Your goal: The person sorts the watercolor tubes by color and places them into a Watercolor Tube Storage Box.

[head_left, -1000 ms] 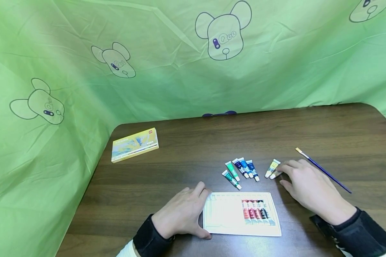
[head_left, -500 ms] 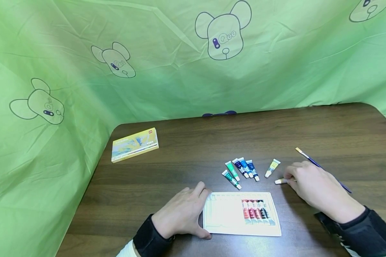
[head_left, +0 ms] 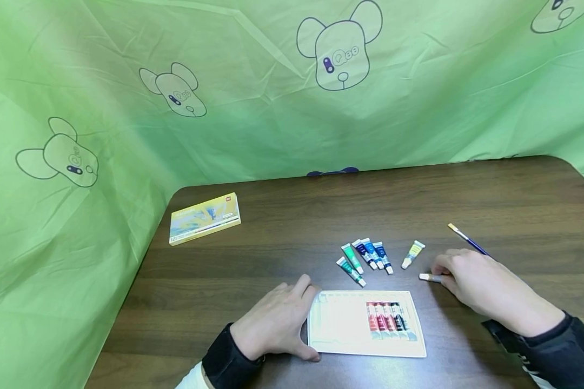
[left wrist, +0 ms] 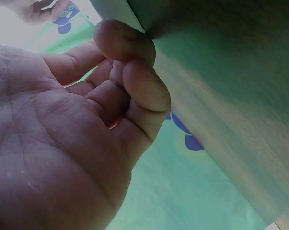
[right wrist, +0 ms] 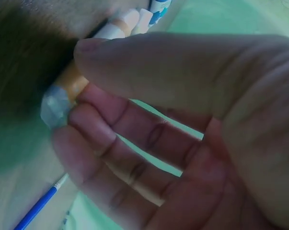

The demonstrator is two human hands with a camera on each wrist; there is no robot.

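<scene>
My right hand (head_left: 489, 289) pinches a paint tube (head_left: 430, 277) between thumb and fingers, its white cap pointing left. The right wrist view shows an ochre band on this tube (right wrist: 70, 85) and a clear crimped end. At the near middle, my left hand (head_left: 279, 319) grips the left end of a white plastic tray (head_left: 338, 324), thumb at the near corner and fingers at the far one. Red, pink and black paint tubes (head_left: 385, 320) lie side by side in the tray's right half. A yellow paint tube (head_left: 412, 254) lies just beyond the right hand.
Beyond the tray lie two green tubes (head_left: 352, 258) and several blue tubes (head_left: 372, 254). A blue-handled paintbrush (head_left: 469, 241) rests past the right hand, which partly covers it. A yellow box (head_left: 204, 219) sits at the back left. Green cloth (head_left: 253, 129) hangs behind the table.
My right hand has drawn the pale tube away from the yellow one, rightward and nearer, and turned it so its cap points left. The left hand and tray have stayed put.
</scene>
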